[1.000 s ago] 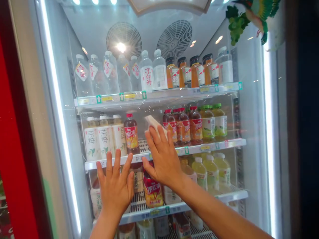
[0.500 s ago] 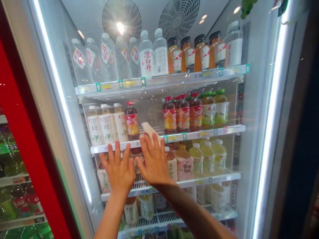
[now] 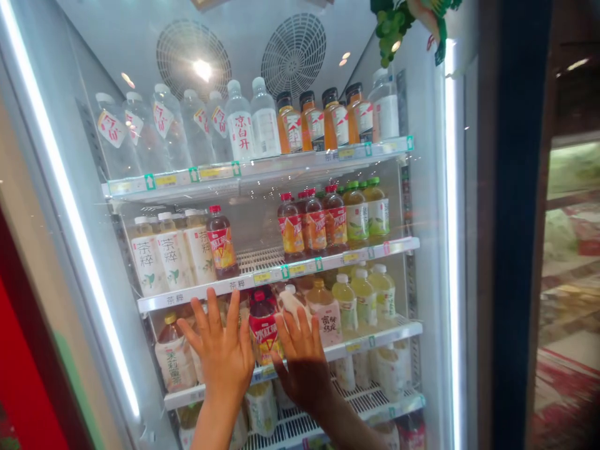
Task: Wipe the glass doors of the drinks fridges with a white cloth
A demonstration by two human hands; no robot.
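Observation:
Both my hands are raised before the glass front of a lit drinks fridge. My left hand (image 3: 222, 353) has its fingers spread, palm toward the glass, with nothing seen in it. Lower and to the right, my right hand (image 3: 304, 359) lies flat over a pale cloth (image 3: 293, 301), whose upper end shows beyond the fingertips. The rest of that cloth is hidden under the palm. Between the hands, behind the glass, stands a dark tea bottle with a red label (image 3: 264, 328). Jasmine tea bottles (image 3: 173, 359) are left of my left hand.
Above are a middle shelf edge (image 3: 253, 279) with several red-capped bottles (image 3: 315, 225) and a top shelf edge (image 3: 300, 165) with water bottles (image 3: 241, 125). Bright light strips (image 3: 70, 206) run along both sides. Artificial grapes (image 3: 391, 28) hang at upper right.
The view has swung to the right. My right hand and the cloth have moved down and to the right across the fridge front. My left hand has shifted slightly right against the bottles.

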